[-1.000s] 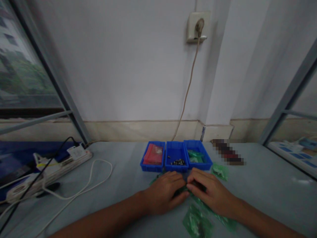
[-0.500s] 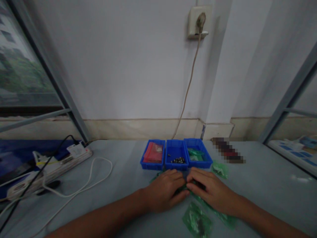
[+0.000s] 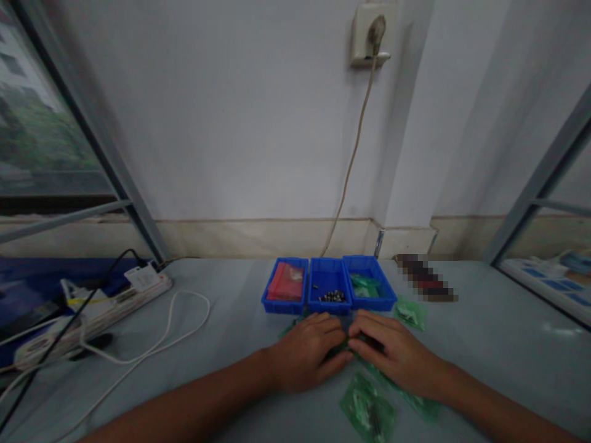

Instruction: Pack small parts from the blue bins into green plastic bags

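View slightly lowered, left hand (image 3: 308, 355) and right hand (image 3: 396, 352) curled, nearly touching, both apparently pinching green plastic (image 3: 340, 351)

Wall (image 3: 221, 111): we see pale paint, with a cream strip (image 3: 258, 239) below.
Socket (image 3: 359, 40): we spot it up high, white.
Window (image 3: 32, 175): we look left and see green trees (image 3: 46, 138) outside.
Bench (image 3: 231, 295): ours is gray-blue and flat.
Bars (image 3: 109, 154): we have gray ones on both sides.
Light: we get dim, soft light.
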### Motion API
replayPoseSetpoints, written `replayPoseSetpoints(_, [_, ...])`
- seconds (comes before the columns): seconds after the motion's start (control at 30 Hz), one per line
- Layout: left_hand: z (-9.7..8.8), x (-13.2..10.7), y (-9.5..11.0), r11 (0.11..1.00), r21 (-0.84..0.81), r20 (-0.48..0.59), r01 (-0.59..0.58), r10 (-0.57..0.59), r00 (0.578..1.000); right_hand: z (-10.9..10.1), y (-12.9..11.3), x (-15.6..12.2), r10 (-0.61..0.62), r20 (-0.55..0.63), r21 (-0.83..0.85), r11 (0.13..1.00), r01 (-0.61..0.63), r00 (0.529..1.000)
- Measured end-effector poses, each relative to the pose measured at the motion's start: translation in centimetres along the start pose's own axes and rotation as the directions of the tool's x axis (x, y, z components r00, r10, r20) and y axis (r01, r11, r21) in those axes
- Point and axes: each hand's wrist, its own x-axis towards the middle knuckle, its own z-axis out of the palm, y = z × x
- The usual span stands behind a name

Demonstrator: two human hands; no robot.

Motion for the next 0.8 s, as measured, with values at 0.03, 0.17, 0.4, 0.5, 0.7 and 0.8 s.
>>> replayPoseSetpoints(0.03, [-0.01,-0.01,-0.01,1.000,-0.002,-0.001,-0.001,0.001,1.000,0.00,-0.02,0.00,-0.001,-0.001,-0.002,1.000,0.001,1.000])
replayPoseSetpoints(0.17, [0.03,-0.04,-0.03,1.000,-0.015,-0.005,-0.006,0.006,1.000,-0.03,-0.14,0.00,0.000,-0.012,-0.001,1.000,0.000,1.000])
replayPoseSetpoints(0.4, [-0.16,0.00,0.12,1.000,-0.012,-0.001,0.003,-0.003,1.000,-0.06,-0.21,0.05,-0.017,-0.030,0.007,1.000,0.017,0.999])
replayPoseSetpoints(0.5, [-0.26,0.00,0.14,1.000,-0.017,0.006,0.005,-0.005,1.000,-0.02,-0.10,0.04,-0.033,-0.050,0.001,0.999,0.033,0.998])
replayPoseSetpoints(0.7, [-0.14,-0.09,0.18,1.000,0.007,0.014,0.021,-0.021,1.000,-0.04,-0.08,-0.02,-0.043,-0.110,0.012,0.999,0.044,0.993])
replayPoseSetpoints(0.8, [-0.11,-0.07,0.17,0.999,-0.010,0.029,0.032,-0.032,0.999,-0.12,-0.22,-0.02,-0.043,-0.143,0.027,0.999,0.047,0.989])
